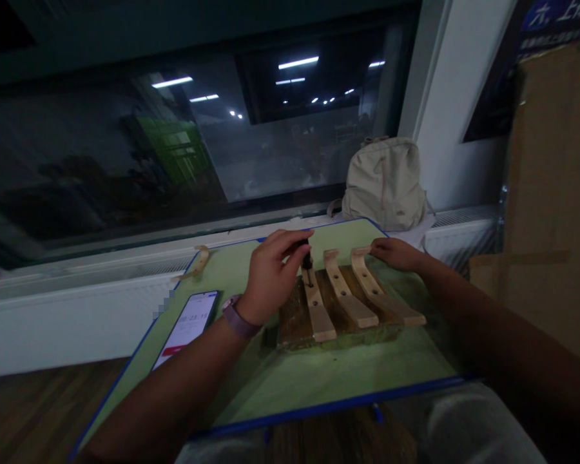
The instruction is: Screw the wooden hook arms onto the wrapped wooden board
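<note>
My left hand [273, 274] is closed around the dark handle of a screwdriver [307, 261]. The screwdriver stands nearly upright, with its shaft down at the upper hole of the left wooden hook [318, 309]. Three curved pale wooden hooks with dark holes lie side by side across a brown board. The middle wooden hook [345, 293] is untouched. At the far end of the right wooden hook [370, 283], the curled fingers of my right hand [394, 252] grip its upturned tip. The board [292, 322] looks glossy, as if wrapped in tape.
A green mat with a blue edge [251, 393] covers the work surface. To the left lie a lit phone [186, 325] and another curved wooden piece [198, 263]. A beige backpack [384, 183] stands behind, by the window. A large cardboard box [551, 193] rises at the right.
</note>
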Demonstrator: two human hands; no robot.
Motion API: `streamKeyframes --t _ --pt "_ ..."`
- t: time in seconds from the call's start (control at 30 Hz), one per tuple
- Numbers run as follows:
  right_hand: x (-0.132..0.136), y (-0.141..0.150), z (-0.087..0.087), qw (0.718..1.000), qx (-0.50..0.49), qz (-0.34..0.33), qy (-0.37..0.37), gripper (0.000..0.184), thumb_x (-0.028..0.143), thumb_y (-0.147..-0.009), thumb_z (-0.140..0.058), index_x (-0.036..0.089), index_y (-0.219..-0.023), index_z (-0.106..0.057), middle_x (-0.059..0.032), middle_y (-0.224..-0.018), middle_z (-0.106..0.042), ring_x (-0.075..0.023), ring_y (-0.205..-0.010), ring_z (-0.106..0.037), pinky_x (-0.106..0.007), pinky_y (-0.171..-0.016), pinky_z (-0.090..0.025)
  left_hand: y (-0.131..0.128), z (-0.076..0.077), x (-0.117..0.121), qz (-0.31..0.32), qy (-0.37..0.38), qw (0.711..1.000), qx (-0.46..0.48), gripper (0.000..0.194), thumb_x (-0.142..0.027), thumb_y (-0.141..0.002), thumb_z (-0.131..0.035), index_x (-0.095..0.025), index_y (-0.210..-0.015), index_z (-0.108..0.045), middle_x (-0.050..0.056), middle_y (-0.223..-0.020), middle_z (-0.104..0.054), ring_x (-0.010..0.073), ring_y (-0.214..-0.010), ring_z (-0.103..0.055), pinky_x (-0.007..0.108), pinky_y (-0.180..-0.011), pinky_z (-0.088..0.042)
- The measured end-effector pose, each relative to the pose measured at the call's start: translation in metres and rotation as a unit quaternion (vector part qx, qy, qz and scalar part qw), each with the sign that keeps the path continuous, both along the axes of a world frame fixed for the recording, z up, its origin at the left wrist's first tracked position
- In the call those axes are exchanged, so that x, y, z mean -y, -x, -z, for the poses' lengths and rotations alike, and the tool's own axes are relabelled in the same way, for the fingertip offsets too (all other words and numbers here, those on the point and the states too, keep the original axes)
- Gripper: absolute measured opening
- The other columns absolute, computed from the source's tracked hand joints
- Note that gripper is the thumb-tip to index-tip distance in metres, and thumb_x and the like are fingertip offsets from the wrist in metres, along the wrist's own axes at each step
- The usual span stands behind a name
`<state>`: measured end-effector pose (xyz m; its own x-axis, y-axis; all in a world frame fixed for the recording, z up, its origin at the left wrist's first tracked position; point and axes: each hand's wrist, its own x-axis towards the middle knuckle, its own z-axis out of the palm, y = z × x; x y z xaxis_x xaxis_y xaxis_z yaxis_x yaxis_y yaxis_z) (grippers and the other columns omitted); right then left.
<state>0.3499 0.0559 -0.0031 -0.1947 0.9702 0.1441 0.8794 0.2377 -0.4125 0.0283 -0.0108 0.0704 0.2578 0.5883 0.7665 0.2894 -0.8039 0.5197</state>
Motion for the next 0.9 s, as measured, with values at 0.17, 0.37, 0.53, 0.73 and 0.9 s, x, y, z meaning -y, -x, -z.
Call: streamKeyframes --t 0.17,0.37,0.53,0.73,0.9 --pt "-0.0007 -0.0015 0.0017 1.0 0.005 0.0 -0.002 0.039 0.053 -0.088 -0.037 0.022 -0.07 -0.053 -0.0061 -0.072 -0.063 -0.0195 -0.07 -0.058 -0.03 -0.067 -0.044 -0.001 0.0026 0.001 0.044 0.036 0.998 0.018 0.026 -0.023 -0.093 -0.056 -0.022 -0.117 -0.065 0.008 -0.115 -0.067 0.0172 -0.099 -0.067 0.033 -0.087 -0.055" --pt "-0.002 -0.0025 0.0035 1.0 0.008 -0.001 -0.005 0.038 0.053 -0.088 -0.037 0.022 -0.071 -0.053 -0.0071 -0.075 -0.065 -0.0201 -0.071 -0.058 -0.031 -0.068 -0.043 0.0006 -0.0019 0.0021 -0.026 -0.019 0.999 -0.007 0.018 -0.021 -0.088 -0.064 -0.023 -0.104 -0.071 0.004 -0.098 -0.069 0.016 -0.089 -0.065 0.031 -0.08 -0.054" --pt "-0.0035 -0.003 0.0042 1.0 0.01 0.001 -0.002 0.038 0.053 -0.088 -0.039 0.023 -0.071 -0.053 -0.0062 -0.073 -0.064 -0.0196 -0.07 -0.058 -0.031 -0.067 -0.043 -0.0001 0.0032 -0.001 0.034 0.036 0.998 0.025 0.026 -0.022 -0.094 -0.054 -0.023 -0.117 -0.065 0.007 -0.113 -0.069 0.0173 -0.1 -0.067 0.032 -0.088 -0.054" --pt "-0.0035 -0.0025 0.0036 1.0 0.01 0.002 0.001 0.036 0.051 -0.088 -0.039 0.023 -0.069 -0.052 -0.0072 -0.074 -0.065 -0.0203 -0.071 -0.058 -0.031 -0.068 -0.043 0.0014 -0.0019 -0.0001 -0.043 -0.015 0.999 0.019 0.012 -0.023 -0.085 -0.068 -0.022 -0.096 -0.073 0.003 -0.094 -0.07 0.0163 -0.089 -0.065 0.031 -0.081 -0.053" --pt "-0.0016 -0.0015 0.0023 1.0 0.006 0.005 0.002 0.036 0.051 -0.088 -0.04 0.022 -0.071 -0.054 -0.0077 -0.075 -0.065 -0.0204 -0.071 -0.058 -0.032 -0.069 -0.043 0.0001 0.0034 -0.0022 0.03 0.072 0.996 0.052 0.025 -0.024 -0.094 -0.055 -0.021 -0.117 -0.064 0.007 -0.115 -0.069 0.0178 -0.1 -0.068 0.033 -0.088 -0.054"
